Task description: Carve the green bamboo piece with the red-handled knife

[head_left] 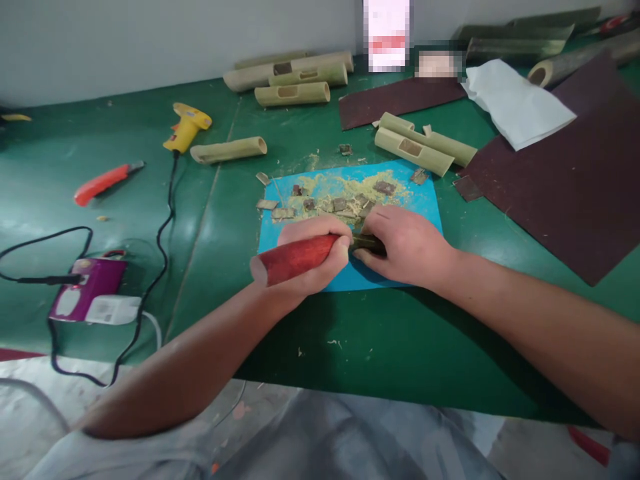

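My left hand (323, 263) is wrapped round the red wooden handle (300, 259) of a tool, its butt end pointing back to the left. The tool's working end is hidden. Close beside it, my right hand (407, 243) grips a dark green bamboo piece (371, 244), mostly covered by the fingers. Both hands are over a blue sheet (425, 193) on the green table. Just beyond them, yellowish shavings (325, 187) and several small cut bamboo chips (283, 213) lie scattered on the sheet.
Bamboo tubes with cut openings lie behind, including one tube (415, 150) at right and another (293, 94) farther back. Left are a yellow corded power tool (187, 127), an orange-handled tool (103, 185) and a purple power box (90, 287). Brown sheets (565, 173) and white paper (520, 103) lie right.
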Demonstrator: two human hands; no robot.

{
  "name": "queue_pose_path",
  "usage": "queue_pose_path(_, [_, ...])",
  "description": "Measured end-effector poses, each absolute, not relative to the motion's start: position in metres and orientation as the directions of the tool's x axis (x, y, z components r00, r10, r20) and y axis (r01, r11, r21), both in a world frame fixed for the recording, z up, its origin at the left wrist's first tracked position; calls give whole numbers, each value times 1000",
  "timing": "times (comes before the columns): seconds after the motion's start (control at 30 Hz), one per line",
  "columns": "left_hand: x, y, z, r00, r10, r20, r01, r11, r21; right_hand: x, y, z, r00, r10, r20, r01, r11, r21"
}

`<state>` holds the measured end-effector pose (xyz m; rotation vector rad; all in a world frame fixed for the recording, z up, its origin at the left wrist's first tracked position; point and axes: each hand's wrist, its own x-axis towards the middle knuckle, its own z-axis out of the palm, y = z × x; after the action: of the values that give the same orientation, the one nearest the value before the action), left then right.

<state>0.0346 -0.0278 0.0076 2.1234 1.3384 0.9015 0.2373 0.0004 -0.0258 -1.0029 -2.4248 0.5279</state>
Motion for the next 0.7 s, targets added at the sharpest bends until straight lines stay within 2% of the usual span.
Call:
queue_pose_path(0.1, [32, -22, 6, 323, 910, 260, 582, -408, 703, 237, 1, -24, -632, 733, 251, 556, 654, -513])
queue_pose_path(0.27, [28, -18, -2, 318, 897, 309, 488, -434, 758, 237, 2, -22, -631, 746, 213, 565, 630, -533])
queue_pose_path(0.47, [36, -19, -3, 255, 914, 317, 575, -406, 710, 236, 2, -23, -626, 745, 231, 560, 635, -531])
queue_pose_path(0.7, [37, -16, 0, 254, 939, 231, 522, -334, 785, 235, 3, -25, -625, 747, 227, 550, 628, -551])
